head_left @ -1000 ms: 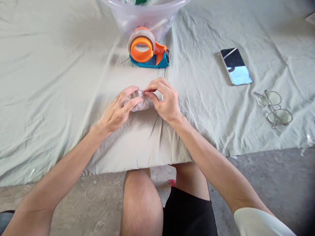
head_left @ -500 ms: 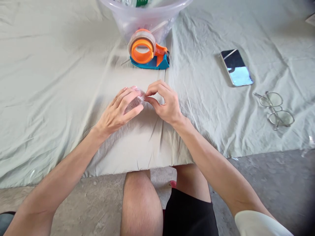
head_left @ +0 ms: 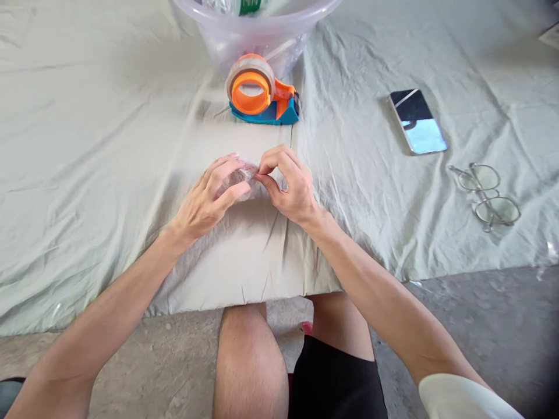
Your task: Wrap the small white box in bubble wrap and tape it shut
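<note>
My left hand (head_left: 206, 199) is curled round a small bundle wrapped in clear plastic (head_left: 238, 179), holding it just above the pale green cloth (head_left: 109, 134). My right hand (head_left: 289, 185) meets it from the right, thumb and forefinger pinched on the bundle's end. What lies inside the wrap is too small to make out. Both hands are over the raised, cloth-covered block at the cloth's front edge.
An orange and blue tape dispenser (head_left: 258, 93) stands just beyond my hands, with a clear plastic tub (head_left: 257, 26) behind it. A phone (head_left: 417, 120) and folded glasses (head_left: 488, 193) lie to the right. Bare concrete floor (head_left: 471, 314) and my knees are in front.
My left hand has turned the bundle and closed further over it. My right hand's pinch has stayed at the bundle's right end. Nothing else has moved.
</note>
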A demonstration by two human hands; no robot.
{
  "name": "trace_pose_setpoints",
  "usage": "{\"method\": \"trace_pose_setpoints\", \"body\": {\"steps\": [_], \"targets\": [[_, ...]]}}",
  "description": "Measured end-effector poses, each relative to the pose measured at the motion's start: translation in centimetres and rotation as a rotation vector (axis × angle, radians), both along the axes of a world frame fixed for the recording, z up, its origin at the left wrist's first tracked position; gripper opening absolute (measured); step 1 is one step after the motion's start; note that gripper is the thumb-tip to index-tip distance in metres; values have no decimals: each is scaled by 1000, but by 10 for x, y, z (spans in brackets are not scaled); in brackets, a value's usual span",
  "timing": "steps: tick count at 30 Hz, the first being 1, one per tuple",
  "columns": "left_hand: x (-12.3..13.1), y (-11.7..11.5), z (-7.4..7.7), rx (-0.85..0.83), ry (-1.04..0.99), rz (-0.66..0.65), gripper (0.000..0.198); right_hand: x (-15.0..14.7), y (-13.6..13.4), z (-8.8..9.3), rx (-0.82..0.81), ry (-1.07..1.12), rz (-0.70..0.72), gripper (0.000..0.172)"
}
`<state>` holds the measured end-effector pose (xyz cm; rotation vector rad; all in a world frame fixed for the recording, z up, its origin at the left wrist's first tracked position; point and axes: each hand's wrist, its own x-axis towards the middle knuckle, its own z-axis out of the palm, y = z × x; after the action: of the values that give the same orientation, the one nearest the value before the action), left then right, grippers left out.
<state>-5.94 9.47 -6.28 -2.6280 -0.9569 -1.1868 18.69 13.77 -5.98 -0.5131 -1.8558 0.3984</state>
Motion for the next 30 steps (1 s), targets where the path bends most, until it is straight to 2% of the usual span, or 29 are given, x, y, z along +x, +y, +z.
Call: {"method": "trace_pose_setpoints", "body": {"steps": [6, 10, 16, 20, 24, 26, 30], "targets": [[-4, -1, -2, -71, 5, 38, 45, 0, 0, -5, -49, 1, -79, 21], [-3, 0, 0, -145, -12, 80, 53, 3, 2, -8, -10, 35, -100, 22], [2, 0, 4, -134, -30, 43, 61, 2, 0, -7, 4, 34, -109, 19], [7, -10, 10, -213, -31, 42, 62, -7, -5, -7, 72, 54, -87, 12], [16, -19, 16, -321, 28, 196, 66, -14, -10, -8, 50, 20, -103, 17], [20, -19, 16, -361, -24, 246, 57, -15, -10, -8, 48, -3, -116, 20], [24, -11, 13, -392, -240, 154, 51, -14, -7, -6, 158, 19, -116, 14]]}}
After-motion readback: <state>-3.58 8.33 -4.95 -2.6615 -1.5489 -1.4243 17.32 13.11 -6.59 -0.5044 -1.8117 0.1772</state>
